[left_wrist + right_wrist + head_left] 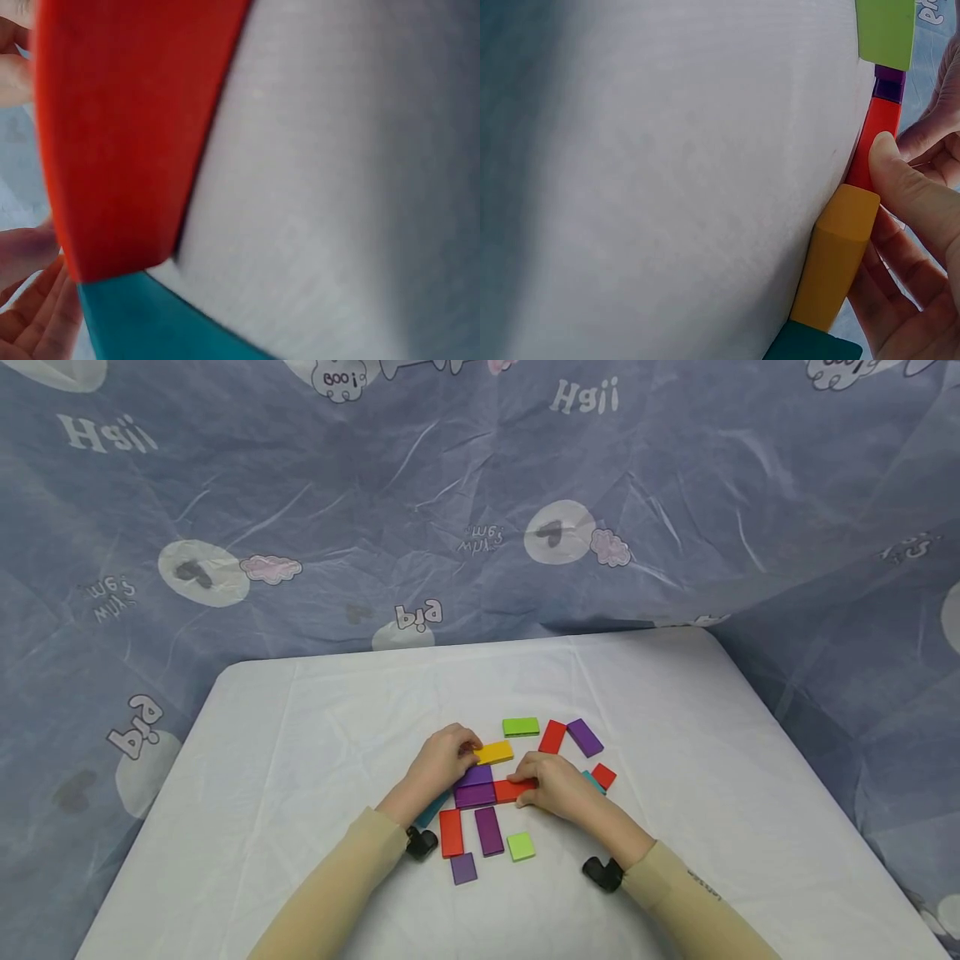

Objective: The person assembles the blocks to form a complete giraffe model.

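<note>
Coloured flat blocks lie together on a white-covered table. My left hand (441,760) pinches the left end of a yellow block (496,752) in the head view. Just below it are two purple blocks (475,796) side by side. A red block (507,791) meets their right end, and my right hand (557,783) grips it between thumb and fingers. In the right wrist view the thumb (894,161) presses on that red block's side. Another yellow block (836,259) beside those fingers is hidden under the hand in the head view.
Nearer the front lie a red block (451,833), a purple block (489,832), a small purple square (463,868) and a light green square (521,847). Behind are a green block (521,727), a red block (552,737) and a purple block (585,737). A patterned blue-grey cloth (480,585) hangs behind.
</note>
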Demonstrator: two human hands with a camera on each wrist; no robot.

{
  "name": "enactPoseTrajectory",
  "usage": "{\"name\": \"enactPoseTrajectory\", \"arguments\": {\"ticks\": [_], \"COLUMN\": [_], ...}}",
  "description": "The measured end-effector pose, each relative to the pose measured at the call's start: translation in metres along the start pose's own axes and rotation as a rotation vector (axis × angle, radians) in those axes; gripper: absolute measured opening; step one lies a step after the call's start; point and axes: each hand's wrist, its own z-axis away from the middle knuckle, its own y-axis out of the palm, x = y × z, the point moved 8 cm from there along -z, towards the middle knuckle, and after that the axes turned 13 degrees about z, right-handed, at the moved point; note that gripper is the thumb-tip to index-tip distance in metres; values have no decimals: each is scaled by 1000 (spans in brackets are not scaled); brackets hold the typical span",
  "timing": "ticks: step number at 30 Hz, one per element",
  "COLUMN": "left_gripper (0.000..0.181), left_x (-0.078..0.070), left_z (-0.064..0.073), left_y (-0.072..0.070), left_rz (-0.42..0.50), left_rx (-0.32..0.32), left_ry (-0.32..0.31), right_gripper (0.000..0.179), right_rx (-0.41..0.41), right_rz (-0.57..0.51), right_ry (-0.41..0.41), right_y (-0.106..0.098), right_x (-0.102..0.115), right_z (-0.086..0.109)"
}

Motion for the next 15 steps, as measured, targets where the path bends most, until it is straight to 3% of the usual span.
{"name": "enactPoseTrajectory", "arguments": {"ticks": [9,15], "left_gripper": [21,36], "left_x": [-5,-5], "left_z": [2,18], "left_y": [9,10], "left_rz": [43,3], "left_rx": [78,143], "left_ry": [15,31], "right_gripper": [31,32], "right_rx": [3,0], "right_rz": [-6,1], "right_ry": [-1,-8], "right_y": [0,0], "right_x": [-1,-1], "right_z": [0,0]}}
